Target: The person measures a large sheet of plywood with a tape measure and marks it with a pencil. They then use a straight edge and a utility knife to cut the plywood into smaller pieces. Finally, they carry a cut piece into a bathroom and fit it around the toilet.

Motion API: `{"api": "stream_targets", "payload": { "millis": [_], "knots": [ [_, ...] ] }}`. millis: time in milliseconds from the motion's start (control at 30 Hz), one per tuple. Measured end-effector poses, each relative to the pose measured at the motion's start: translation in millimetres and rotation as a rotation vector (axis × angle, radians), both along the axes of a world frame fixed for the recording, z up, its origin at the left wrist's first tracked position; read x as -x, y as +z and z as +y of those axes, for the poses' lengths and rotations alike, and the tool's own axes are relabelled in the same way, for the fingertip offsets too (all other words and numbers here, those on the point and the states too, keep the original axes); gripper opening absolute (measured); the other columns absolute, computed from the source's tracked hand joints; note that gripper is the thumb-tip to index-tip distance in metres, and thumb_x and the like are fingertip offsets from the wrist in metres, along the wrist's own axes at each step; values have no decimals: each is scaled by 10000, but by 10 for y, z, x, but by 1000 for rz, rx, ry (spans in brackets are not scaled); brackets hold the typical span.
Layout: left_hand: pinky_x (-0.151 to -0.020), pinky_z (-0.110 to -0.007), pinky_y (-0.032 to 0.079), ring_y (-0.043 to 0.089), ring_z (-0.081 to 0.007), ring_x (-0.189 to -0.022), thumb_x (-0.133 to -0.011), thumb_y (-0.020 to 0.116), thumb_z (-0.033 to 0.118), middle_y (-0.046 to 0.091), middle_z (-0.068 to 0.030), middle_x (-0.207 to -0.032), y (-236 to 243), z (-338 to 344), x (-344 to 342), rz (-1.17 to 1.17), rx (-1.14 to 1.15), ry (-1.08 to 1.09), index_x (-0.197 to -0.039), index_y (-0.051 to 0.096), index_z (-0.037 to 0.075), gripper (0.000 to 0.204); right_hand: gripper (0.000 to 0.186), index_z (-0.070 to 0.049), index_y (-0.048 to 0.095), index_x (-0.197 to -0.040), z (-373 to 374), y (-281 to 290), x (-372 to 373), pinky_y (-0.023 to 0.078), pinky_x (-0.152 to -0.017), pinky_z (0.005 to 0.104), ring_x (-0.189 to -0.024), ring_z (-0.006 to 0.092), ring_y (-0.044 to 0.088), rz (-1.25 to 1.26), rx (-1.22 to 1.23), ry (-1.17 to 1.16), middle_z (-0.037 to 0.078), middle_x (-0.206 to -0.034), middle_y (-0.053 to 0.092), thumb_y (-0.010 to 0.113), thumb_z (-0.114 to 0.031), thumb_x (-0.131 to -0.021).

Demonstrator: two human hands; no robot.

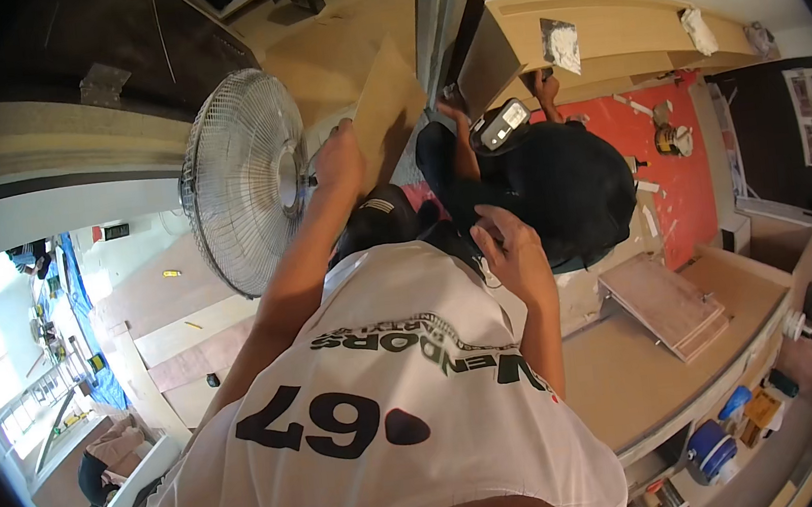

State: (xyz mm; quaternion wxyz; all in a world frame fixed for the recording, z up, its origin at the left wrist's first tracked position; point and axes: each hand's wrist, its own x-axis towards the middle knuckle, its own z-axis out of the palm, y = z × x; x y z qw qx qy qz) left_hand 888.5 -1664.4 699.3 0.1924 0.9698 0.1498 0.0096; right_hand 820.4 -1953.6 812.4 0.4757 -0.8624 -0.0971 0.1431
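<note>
My left hand grips the edge of a thin tan board that stands tilted in the middle of the upper view, just right of a large metal cage fan. My right hand hangs in front of my torso with fingers loosely bent and apart, holding nothing visible. Close beside it a co-worker in dark clothing crouches with head bent, wearing a dark cap with a pale patch. Both of that person's hands are raised to a pale wooden cabinet.
A red floor sheet with scattered tools lies to the right. A long worktop carries a loose wooden panel. At lower right are a blue bucket and tools. At far left, boards and blue sheeting are visible.
</note>
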Motion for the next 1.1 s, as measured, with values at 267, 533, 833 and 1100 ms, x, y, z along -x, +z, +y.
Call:
{"api": "stream_targets", "payload": {
  "millis": [267,533,833,1100],
  "knots": [
    [-777,-526,489,626,-445,-871,-861,540,120,643,-281,-869,51,339,-696,-77,10,75,-982,597,-11,188,303,27,597,-1136,210,335,-634,510,-732,313,-790,247,659,-174,-111,50,178,-918,657,658,-62,-853],
    [-806,-525,479,610,-456,-902,-869,543,177,640,-275,-932,269,863,-1620,-136,26,163,-1028,617,8,244,269,41,607,-1114,358,634,-1226,503,-706,298,-779,206,657,-163,-308,-57,157,-877,665,643,-54,-866],
    [-880,-484,454,580,-417,-1034,-890,527,190,630,-237,-1070,318,1541,-2667,-188,268,297,-1146,584,28,308,238,-13,635,-1070,1182,772,-2658,499,-691,348,-743,303,625,-373,-135,-26,166,-823,618,646,-45,-834],
    [-889,-453,453,575,-419,-1056,-902,515,195,627,-235,-1092,-221,2062,-3523,-136,344,269,-1152,588,19,314,313,-41,604,-1090,2088,303,-4055,399,-956,454,-978,321,564,-739,222,303,132,-945,616,639,-31,-779]
  ]
}}
